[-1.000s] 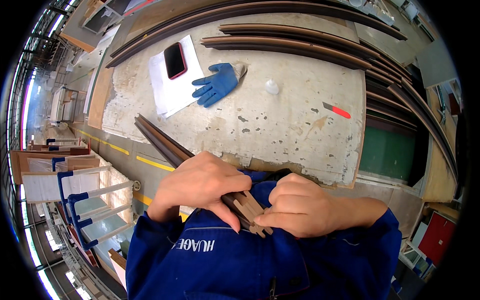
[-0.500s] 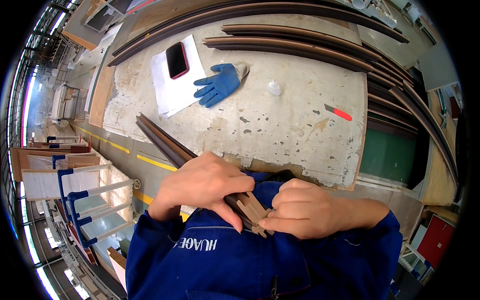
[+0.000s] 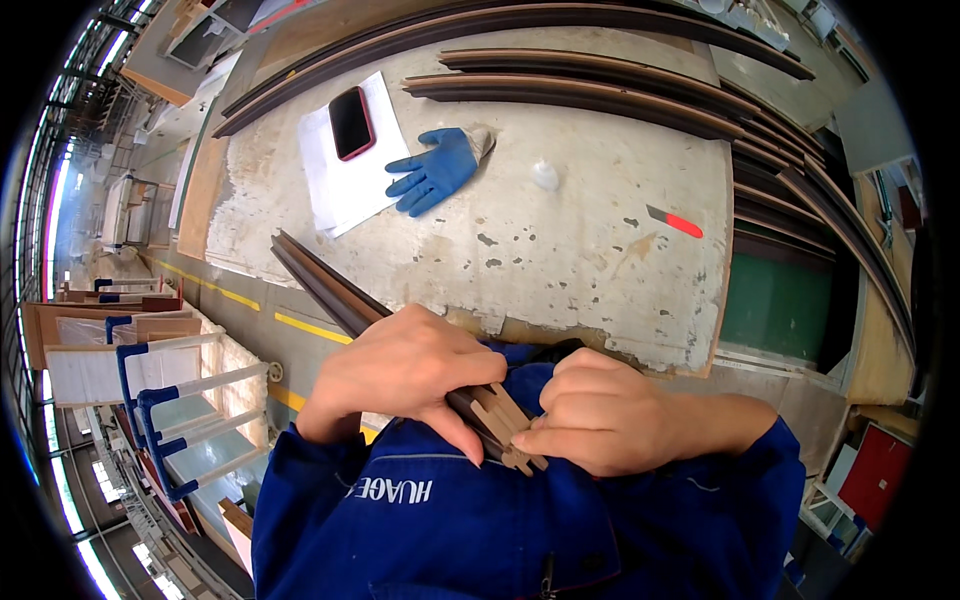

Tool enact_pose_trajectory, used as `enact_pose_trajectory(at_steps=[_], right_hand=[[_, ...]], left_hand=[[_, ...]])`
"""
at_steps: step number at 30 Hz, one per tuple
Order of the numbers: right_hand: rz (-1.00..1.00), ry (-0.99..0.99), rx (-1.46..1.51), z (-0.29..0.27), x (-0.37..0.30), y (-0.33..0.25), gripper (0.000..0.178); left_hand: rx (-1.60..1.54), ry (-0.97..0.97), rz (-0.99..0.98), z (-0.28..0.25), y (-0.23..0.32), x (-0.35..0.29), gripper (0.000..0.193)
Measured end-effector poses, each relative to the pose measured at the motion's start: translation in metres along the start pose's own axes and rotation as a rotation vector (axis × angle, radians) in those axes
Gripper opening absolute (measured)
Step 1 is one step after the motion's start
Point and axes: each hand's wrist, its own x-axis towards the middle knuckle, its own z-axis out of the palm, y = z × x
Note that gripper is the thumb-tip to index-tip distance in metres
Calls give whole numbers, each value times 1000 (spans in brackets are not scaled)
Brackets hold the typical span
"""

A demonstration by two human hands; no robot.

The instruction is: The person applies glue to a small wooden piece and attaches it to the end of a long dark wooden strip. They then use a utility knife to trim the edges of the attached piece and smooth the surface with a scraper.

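A long dark-brown wood moulding strip [image 3: 335, 290] slants from the table's near edge toward my chest, its stepped, light-brown cut end [image 3: 505, 420] lying against my blue jacket. My left hand [image 3: 405, 370] wraps round the strip just behind that end, thumb below and fingers over the top. Curled closed at the cut end is my right hand [image 3: 605, 415], its thumb tip touching the light wood. Whatever its fingers pinch is hidden from view.
On the worn pale table [image 3: 560, 270] lie a blue work glove [image 3: 437, 172], a phone [image 3: 351, 124] on white paper [image 3: 318, 185], a small white bottle [image 3: 545, 175] and a red-handled knife [image 3: 677, 222]. More mouldings [image 3: 590, 97] lie at the back and right. A rack [image 3: 180, 385] stands at left.
My right thumb has shifted slightly left along the cut end of the moulding. My left hand keeps its hold, and the view has moved very slightly.
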Motion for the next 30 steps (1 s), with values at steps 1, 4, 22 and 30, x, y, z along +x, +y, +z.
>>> enact_pose_trajectory(at_steps=[1, 4, 22, 30], right_hand=[[-17, -5, 11, 0, -1, 0, 16], [-27, -14, 30, -2, -2, 0, 16], [3, -47, 28, -1, -2, -3, 20], [53, -41, 51, 1, -1, -4, 17]], left_hand=[[2, -1, 4, 0, 0, 1, 58], [-2, 0, 1, 1, 0, 1, 59], [-1, -1, 17, 0, 0, 0, 59], [-5, -3, 13, 0, -1, 1, 59]])
